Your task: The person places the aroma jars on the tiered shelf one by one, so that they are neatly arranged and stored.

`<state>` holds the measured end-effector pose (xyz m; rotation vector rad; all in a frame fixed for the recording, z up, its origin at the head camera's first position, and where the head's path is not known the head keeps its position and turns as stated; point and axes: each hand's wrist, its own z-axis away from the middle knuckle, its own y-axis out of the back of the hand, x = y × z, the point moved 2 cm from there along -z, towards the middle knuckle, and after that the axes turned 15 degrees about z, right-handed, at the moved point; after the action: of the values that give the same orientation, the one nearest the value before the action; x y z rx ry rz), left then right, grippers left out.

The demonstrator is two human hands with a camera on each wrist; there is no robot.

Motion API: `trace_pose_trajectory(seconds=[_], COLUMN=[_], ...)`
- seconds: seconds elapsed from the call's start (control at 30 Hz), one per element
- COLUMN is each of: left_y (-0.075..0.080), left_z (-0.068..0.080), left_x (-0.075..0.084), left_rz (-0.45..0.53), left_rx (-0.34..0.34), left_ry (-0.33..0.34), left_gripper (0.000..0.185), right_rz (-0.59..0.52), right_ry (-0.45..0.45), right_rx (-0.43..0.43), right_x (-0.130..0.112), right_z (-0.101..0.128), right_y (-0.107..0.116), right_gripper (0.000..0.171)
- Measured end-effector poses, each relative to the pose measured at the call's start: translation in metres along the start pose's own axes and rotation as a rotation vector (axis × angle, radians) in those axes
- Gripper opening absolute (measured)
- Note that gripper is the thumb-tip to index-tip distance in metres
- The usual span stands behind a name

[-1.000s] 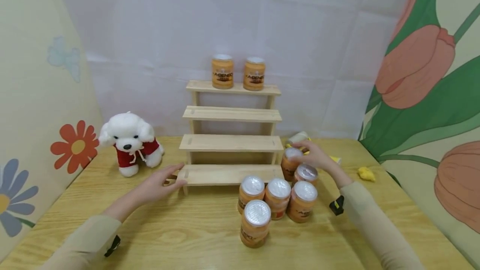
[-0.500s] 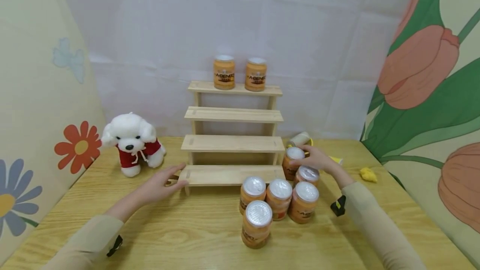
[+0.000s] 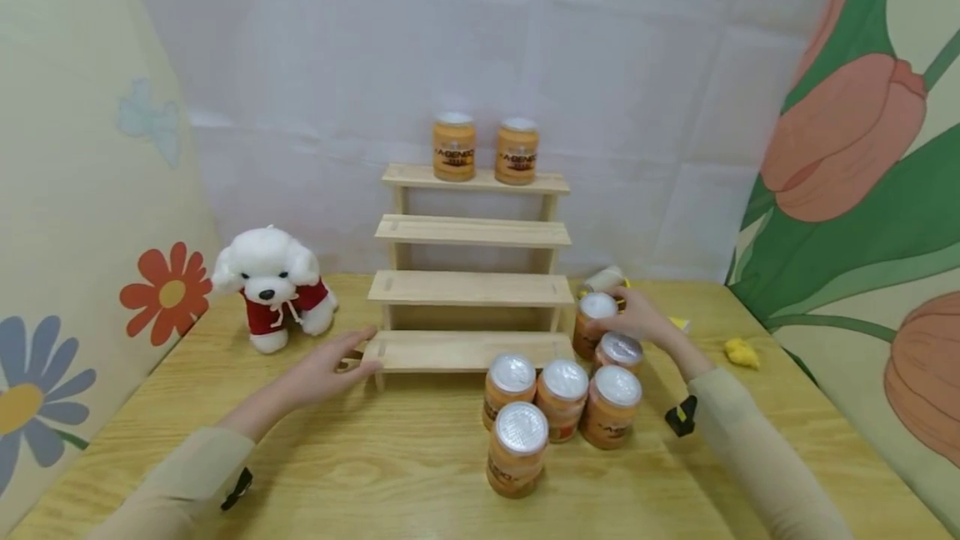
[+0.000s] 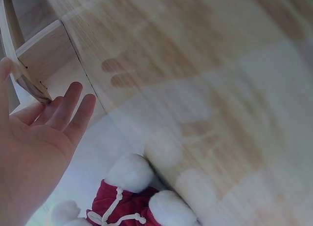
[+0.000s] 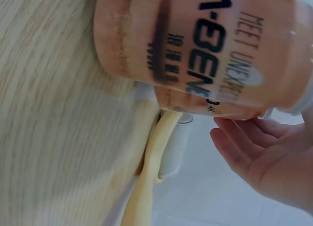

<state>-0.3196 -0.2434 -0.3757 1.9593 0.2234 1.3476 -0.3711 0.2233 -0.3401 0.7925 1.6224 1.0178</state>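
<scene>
Over the last second the right hand (image 3: pixel 637 319) has closed its fingers round the rearmost orange jar (image 3: pixel 595 323) beside the stepped wooden rack (image 3: pixel 468 290), readying a lift, while the left hand (image 3: pixel 330 369) stays flat and relaxed, steadying the rack's bottom step.

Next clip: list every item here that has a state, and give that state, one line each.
Left hand: open, fingertips at the wooden stepped rack's bottom step.
Right hand: fingers around the rearmost orange jar, which is upright and lidded.
Five other orange jars on the table: upright, lidded.
Two orange jars on the top step: upright.
White plush dog: sitting upright.
</scene>
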Motion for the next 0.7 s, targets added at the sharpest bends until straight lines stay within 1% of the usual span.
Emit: trace_pose_trajectory(seconds=[0.2, 0.33, 0.5, 0.6, 0.7], left_y=[-0.001, 0.001, 0.004, 0.002, 0.000], left_z=[0.000, 0.001, 0.001, 0.001, 0.000], left_x=[-0.001, 0.000, 0.003, 0.000, -0.001], left_rz=[0.009, 0.015, 0.014, 0.014, 0.010], left_rx=[0.003, 0.003, -0.002, -0.001, -0.002], left_ry=[-0.006, -0.004, -0.002, -0.002, -0.005], left_gripper=[0.066, 0.065, 0.065, 0.066, 0.067], right_rz=[-0.057, -0.112, -0.171, -0.177, -0.155], right_ry=[0.005, 0.004, -0.016, -0.019, -0.007], right_rx=[0.076, 0.102, 0.120, 0.133, 0.161], right_x=[-0.003, -0.010, -0.023, -0.032, -0.038], right_z=[0.008, 0.014, 0.018, 0.019, 0.019], right_y=[0.012, 0.018, 0.028, 0.034, 0.040], right_gripper=[0.059, 0.064, 0.069, 0.069, 0.065])
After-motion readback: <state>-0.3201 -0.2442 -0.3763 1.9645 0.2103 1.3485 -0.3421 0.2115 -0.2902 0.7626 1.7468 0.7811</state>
